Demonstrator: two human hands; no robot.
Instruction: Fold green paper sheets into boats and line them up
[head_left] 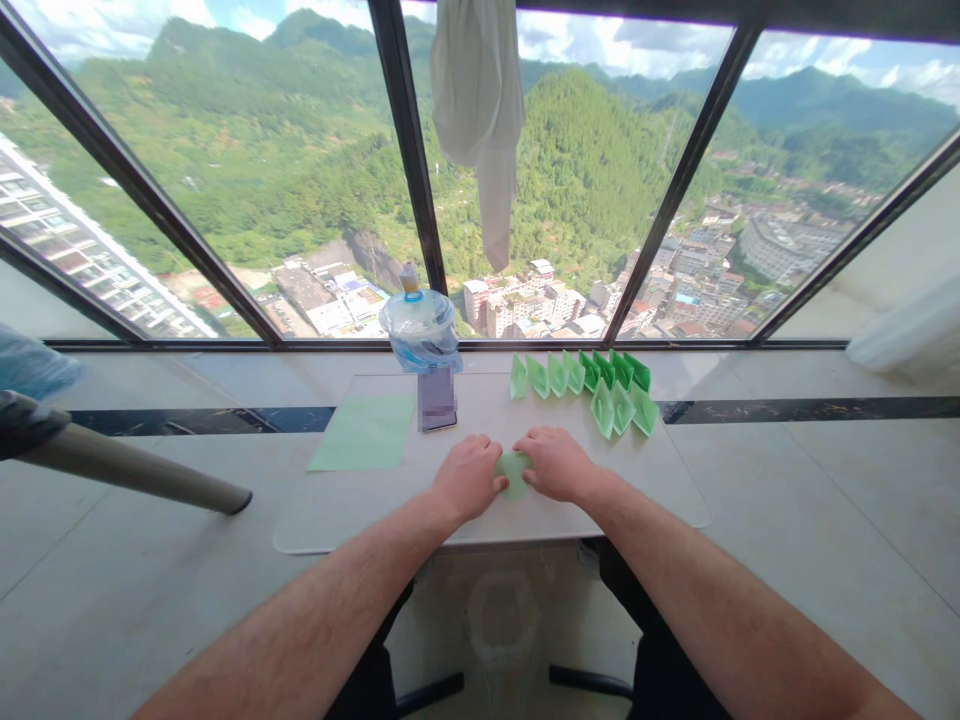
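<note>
Between my hands is a small folded piece of light green paper, close to the table's near edge. My left hand grips its left side, fingers curled with the thumb toward me. On the opposite side my right hand pinches the paper in the same way. The fingers cover parts of its edges, so its exact folded shape is hidden. Right of centre, beyond my right hand, stand several folded green paper boats, pale and darker green. A flat light green sheet lies to the left.
A phone, its screen blurred, rests on the white table beyond my left hand. Behind it stands a large clear water jug. A grey pole juts in at left. Windows line the far side, with a white curtain hanging.
</note>
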